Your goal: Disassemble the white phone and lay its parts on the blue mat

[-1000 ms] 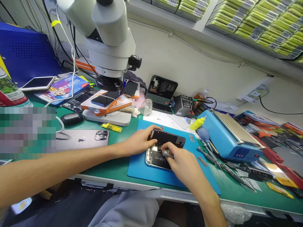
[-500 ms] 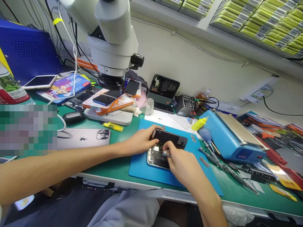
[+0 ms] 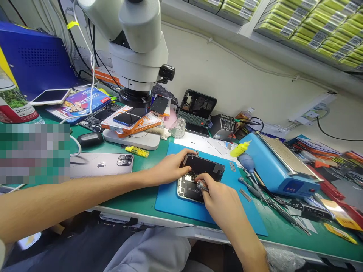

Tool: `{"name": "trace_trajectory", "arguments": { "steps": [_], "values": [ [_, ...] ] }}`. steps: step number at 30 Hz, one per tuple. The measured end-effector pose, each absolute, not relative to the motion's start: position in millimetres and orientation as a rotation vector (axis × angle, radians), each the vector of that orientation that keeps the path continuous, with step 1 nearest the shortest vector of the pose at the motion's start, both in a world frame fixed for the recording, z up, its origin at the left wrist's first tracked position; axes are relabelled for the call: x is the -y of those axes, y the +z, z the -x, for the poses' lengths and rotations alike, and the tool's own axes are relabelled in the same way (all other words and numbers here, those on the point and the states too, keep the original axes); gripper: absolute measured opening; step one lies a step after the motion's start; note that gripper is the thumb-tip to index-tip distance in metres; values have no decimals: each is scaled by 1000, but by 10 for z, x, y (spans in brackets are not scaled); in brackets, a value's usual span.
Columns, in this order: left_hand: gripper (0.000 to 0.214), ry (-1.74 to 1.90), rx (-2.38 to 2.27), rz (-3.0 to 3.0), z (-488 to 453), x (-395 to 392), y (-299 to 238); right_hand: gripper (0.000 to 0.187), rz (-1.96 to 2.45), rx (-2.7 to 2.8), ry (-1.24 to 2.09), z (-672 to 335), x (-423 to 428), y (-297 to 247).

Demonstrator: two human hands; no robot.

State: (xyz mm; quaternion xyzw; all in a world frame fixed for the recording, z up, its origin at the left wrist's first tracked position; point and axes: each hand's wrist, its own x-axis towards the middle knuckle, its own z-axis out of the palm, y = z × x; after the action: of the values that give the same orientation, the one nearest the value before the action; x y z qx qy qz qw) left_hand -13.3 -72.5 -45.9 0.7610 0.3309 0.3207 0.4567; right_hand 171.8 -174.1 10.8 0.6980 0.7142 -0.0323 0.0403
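An opened phone (image 3: 189,187) lies on the blue mat (image 3: 170,196), its insides showing. Its dark screen panel (image 3: 204,167) is lifted and leans over the far end. My left hand (image 3: 170,168) grips the phone's left edge, fingers curled round the screen panel. My right hand (image 3: 219,198) is closed on a small silver screwdriver (image 3: 202,185), tip down on the phone's insides.
A white microscope (image 3: 136,49) stands at the back left, with phones and boxes under it. A silver phone (image 3: 100,165) lies face down at left. A blue heating machine (image 3: 276,164), a yellow-capped bottle (image 3: 239,149) and several tools (image 3: 269,202) sit at right.
My right hand has shifted slightly with the screwdriver on the phone. The view has drifted a little. My left hand stays on the phone.
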Motion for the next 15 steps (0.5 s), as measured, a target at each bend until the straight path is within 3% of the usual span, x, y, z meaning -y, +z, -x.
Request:
{"name": "trace_trajectory", "arguments": {
  "steps": [15],
  "values": [
    [54, 805, -829, -1895, 133, 736, -478, 30, -2199, -2182, -21, -1624, 1746, 34]
  ]
}}
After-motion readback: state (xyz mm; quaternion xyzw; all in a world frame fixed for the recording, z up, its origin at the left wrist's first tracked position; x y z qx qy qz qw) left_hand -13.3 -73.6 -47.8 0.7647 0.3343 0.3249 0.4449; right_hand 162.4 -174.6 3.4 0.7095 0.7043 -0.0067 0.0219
